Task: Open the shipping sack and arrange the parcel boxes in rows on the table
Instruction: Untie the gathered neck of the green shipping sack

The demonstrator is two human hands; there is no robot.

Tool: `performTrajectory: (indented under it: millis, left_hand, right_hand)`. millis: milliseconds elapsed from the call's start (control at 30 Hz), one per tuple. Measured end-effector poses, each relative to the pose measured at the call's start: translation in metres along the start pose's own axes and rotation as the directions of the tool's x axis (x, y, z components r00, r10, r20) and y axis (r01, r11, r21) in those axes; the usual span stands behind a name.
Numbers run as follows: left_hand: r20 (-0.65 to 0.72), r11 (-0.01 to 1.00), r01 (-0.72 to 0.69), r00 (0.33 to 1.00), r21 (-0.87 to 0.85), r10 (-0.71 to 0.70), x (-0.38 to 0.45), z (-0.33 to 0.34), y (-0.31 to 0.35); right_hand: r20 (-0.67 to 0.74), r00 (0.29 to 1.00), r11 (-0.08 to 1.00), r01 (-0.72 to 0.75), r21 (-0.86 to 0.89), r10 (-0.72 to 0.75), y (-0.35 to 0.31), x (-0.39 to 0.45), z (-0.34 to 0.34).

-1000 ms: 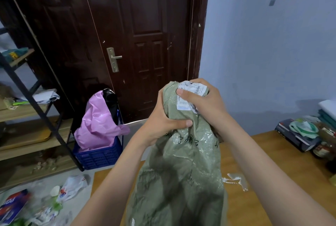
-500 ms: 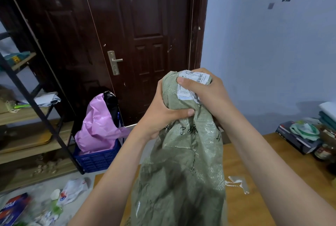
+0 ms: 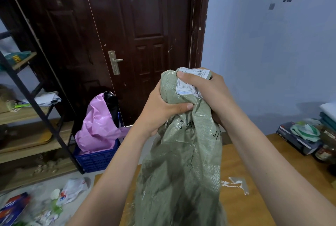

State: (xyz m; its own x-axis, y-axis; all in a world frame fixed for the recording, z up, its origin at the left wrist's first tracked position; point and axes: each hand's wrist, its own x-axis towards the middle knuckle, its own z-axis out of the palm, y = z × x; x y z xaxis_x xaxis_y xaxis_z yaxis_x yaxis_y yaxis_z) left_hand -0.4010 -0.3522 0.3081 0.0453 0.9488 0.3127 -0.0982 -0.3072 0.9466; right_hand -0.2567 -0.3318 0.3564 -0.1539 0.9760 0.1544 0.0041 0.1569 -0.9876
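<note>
Grey-green woven sack (image 3: 181, 167), white label (image 3: 189, 87), pink bag (image 3: 96, 127), blue crate (image 3: 96, 160).

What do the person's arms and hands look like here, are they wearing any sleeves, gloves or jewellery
Both forearms are bare as far as the frame shows: no sleeve reaches into view. The left hand and the right hand are ungloved, and no ring, watch or bracelet shows on the visible fingers or wrists. Fingernails look short and unpainted. There are no markings, straps or cables on either arm.
</note>
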Motion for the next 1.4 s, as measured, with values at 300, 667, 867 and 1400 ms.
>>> performTrajectory:
  millis: [300, 667, 867, 1400]
  left_hand:
    - [-0.047, 0.998, 0.062, 0.997, 0.024, -0.061, -0.002, -0.004, -0.019]
    - [-0.102, 0.986, 0.144, 0.986, 0.083, -0.135, 0.001, -0.01, -0.031]
    - [-0.005, 0.987, 0.145, 0.989, 0.074, -0.145, -0.004, -0.014, -0.031]
    - [0.125, 0.95, 0.167, 0.971, 0.266, -0.205, -0.009, -0.033, -0.046]
  right_hand:
    - [0.091, 0.992, 0.991, -0.081, -0.103, 0.091, 0.016, 0.002, -0.004]
    - [0.294, 0.927, 0.587, 0.375, -0.717, -0.232, 0.028, -0.003, -0.012]
    - [0.443, 0.896, 0.606, 0.349, -0.715, 0.007, 0.04, 0.003, -0.018]
    - [0.32, 0.942, 0.706, 0.296, -0.643, -0.103, 0.054, 0.019, -0.027]
